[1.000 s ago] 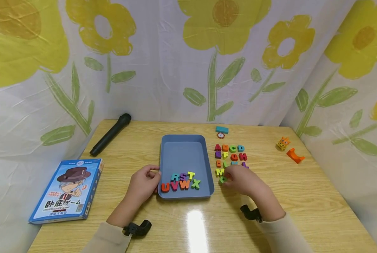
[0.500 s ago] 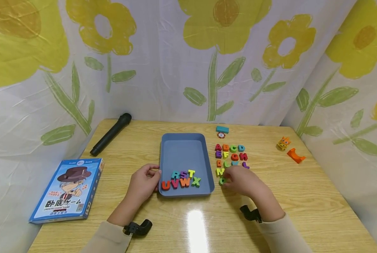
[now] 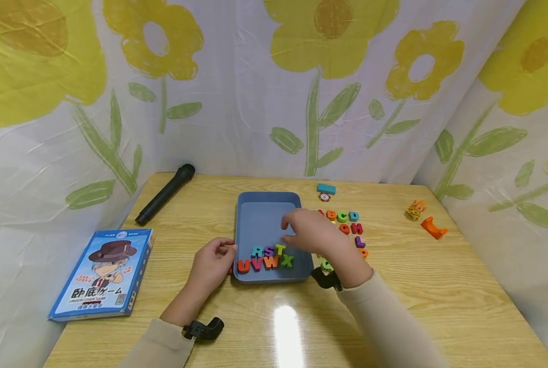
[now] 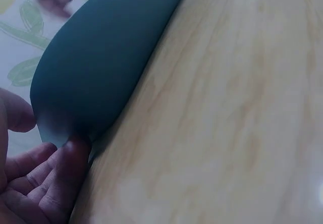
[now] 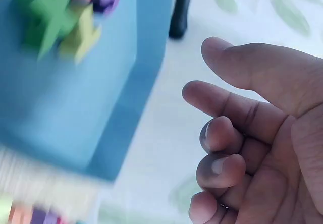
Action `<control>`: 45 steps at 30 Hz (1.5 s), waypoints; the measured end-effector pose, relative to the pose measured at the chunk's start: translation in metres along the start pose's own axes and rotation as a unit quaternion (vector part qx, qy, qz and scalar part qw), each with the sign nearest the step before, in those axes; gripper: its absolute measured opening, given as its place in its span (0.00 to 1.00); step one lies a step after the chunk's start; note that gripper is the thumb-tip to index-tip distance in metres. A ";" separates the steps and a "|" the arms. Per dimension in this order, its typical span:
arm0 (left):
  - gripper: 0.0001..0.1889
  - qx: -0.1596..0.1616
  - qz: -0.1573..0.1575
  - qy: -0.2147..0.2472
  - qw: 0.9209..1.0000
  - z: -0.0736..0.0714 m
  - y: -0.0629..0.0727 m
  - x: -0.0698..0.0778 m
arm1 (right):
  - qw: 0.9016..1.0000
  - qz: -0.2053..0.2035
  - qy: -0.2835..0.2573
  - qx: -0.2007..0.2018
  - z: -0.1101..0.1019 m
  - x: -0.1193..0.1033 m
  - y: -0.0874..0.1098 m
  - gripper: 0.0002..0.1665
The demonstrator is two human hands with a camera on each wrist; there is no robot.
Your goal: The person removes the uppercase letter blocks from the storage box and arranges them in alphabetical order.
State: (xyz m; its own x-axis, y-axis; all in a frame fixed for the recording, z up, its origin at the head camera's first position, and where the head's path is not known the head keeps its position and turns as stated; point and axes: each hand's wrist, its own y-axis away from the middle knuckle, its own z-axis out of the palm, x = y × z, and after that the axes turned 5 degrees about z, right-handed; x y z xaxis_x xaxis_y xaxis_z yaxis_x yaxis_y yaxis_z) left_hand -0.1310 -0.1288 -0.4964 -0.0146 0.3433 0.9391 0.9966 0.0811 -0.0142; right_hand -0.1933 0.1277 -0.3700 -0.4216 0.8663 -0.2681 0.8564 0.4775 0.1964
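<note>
Here, multicoloured letters (image 3: 271,263), blue tray (image 3: 259,225) in grip of left hand (image 3: 212,261), right hand (image 3: 314,232) loose

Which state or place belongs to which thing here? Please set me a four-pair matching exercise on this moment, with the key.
Things:
1. right hand
2. left hand
3. green letter X
4. microphone

States and places:
A. against the tray's left side
B. black, lying beyond the game box
C. raised, holding nothing
D. inside the tray

Pairs: 1-C, 2-A, 3-D, 4-B
</note>
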 end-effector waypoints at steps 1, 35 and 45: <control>0.16 0.000 0.005 -0.005 1.000 0.000 0.000 0.000 | 1.000 -0.006 0.005 -0.009 0.002 -0.007 -0.008 0.19; 0.16 -0.011 0.018 -0.023 1.000 -0.002 0.002 0.001 | 0.987 -0.033 0.123 -0.096 0.037 -0.042 -0.067 0.11; 0.16 -0.014 0.016 -0.026 0.999 -0.003 0.002 0.001 | 0.989 -0.033 0.107 -0.099 0.038 -0.041 -0.071 0.11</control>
State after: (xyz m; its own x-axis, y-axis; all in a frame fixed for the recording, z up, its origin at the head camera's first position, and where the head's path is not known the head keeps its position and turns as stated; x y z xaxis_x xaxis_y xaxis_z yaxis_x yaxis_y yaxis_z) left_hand -0.1285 -0.1305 -0.4942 0.0148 0.3936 0.9191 0.9985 0.0435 -0.0347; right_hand -0.2257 0.0524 -0.4086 -0.5469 0.8329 -0.0847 0.7585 0.5357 0.3711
